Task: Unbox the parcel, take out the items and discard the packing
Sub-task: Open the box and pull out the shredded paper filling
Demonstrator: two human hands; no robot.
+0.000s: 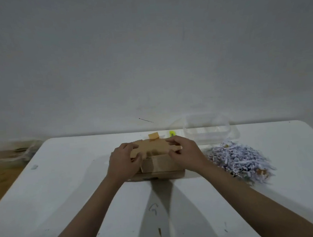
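A white table (64,189) fills the lower view, scuffed with small marks near its front edge. At its far edge lies a yellow-green tool (171,133), too blurred to identify. A plain grey wall (147,54) rises behind. Left, off the table, clear plastic clutter (11,153) sits on the floor.

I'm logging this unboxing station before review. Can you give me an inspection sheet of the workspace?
Surface: white table, a few small marks.
Job's things: cardboard box at centre, lid flap held; shredded paper pile to its right.
Clutter: clear plastic container; yellow-green tool behind the box.
Grippers: left hand and right hand both grip the flap.
Cables: nothing seen.
Surroundings: bare grey wall; clear bin far left.
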